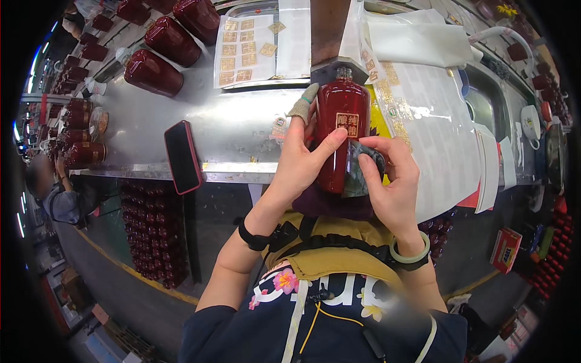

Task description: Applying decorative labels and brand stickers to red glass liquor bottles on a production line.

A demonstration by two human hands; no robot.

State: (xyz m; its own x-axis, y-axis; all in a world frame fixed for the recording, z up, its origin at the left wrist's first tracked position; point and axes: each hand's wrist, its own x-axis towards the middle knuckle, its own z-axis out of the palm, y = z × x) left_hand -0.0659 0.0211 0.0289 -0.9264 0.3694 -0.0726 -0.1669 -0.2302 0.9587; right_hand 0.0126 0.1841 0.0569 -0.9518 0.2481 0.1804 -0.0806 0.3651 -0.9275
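Note:
A dark red glossy bottle (342, 115) with a small gold and red label on its front lies along the steel table edge, neck pointing away from me. My left hand (302, 160) grips its left side, thumb across the body, the forefinger wearing a grey finger cot. My right hand (390, 181) presses a dark, shiny sticker or film (363, 166) against the bottle's lower right side. A dark red cloth (330, 204) lies under the bottle at my lap.
A black phone in a red case (183, 156) rests on the steel table (236, 121). Sheets of gold labels (245, 48) and white backing paper (436, 121) lie beyond. Several red bottles (154, 72) lie at the far left. Crates of bottles (151, 236) stand below. A person (57, 193) sits at left.

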